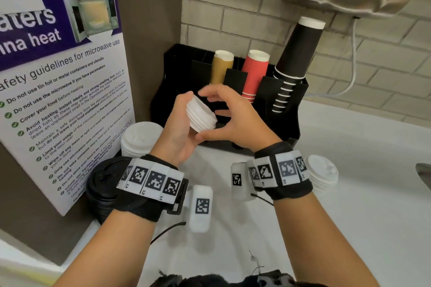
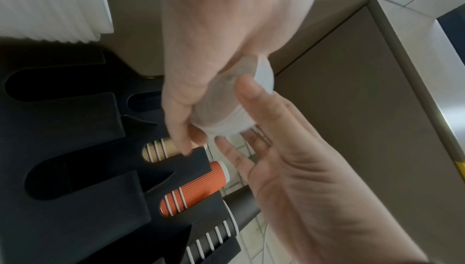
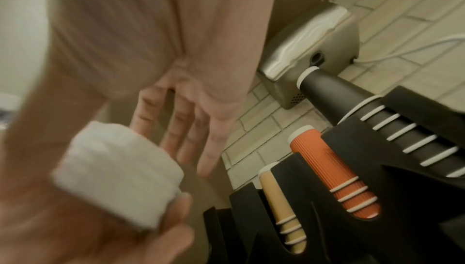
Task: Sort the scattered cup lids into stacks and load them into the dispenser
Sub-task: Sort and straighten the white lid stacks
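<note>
Left hand [image 1: 179, 133] cups a tilted white lid stack [image 1: 201, 114], fingers curled round it, just in front of the black dispenser [image 1: 289, 109]. Right hand [image 1: 235, 119] fingers spread, touching the stack's far and right side.

Small stack of white lids [image 1: 201, 114], nested and tilted, held in air before the black dispenser [image 1: 283, 109]; larger white lid stacks [image 1: 140, 138] [image 1: 323, 173] and a black lid stack [image 1: 102, 190] stand on the counter
</note>
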`<action>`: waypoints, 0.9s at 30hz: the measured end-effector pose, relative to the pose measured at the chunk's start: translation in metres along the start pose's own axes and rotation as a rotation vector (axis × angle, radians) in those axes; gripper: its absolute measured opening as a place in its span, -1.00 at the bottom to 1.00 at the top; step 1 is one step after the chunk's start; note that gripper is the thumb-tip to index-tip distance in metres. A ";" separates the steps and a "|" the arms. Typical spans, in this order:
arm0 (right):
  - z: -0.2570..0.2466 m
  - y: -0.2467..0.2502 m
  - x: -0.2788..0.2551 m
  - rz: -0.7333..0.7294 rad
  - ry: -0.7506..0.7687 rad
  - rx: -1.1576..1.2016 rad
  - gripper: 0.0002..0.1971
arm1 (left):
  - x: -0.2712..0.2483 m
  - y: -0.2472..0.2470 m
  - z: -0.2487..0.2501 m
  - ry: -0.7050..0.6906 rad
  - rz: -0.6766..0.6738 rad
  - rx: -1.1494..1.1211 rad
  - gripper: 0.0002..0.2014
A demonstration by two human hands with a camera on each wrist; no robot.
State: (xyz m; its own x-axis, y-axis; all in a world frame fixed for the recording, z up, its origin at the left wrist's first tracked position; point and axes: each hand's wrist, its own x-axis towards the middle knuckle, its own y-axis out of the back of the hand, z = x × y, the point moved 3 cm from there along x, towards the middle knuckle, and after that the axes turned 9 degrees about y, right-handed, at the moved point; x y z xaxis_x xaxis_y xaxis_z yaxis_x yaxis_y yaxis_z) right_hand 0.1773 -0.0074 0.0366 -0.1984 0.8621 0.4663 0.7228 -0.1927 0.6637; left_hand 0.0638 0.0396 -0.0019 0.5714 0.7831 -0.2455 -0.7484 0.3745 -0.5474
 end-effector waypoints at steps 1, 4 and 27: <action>0.002 0.002 0.003 -0.067 -0.024 0.041 -0.14 | 0.000 -0.002 0.000 0.006 -0.031 0.027 -0.54; 0.003 0.004 0.013 -0.180 -0.004 0.041 -0.13 | 0.000 -0.005 0.000 0.007 -0.079 0.080 -0.57; 0.123 -0.065 0.081 -0.550 -0.369 -1.028 -0.43 | -0.010 0.024 0.017 -0.103 0.228 0.157 -0.63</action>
State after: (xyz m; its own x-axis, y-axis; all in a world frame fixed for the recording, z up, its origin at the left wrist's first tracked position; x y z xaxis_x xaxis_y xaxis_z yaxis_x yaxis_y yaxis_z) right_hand 0.1957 0.1329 -0.0408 0.0082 0.9944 -0.1055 -0.2910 0.1033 0.9511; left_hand 0.0343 0.0493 0.0004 0.3514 0.8991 -0.2609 -0.9011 0.2493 -0.3547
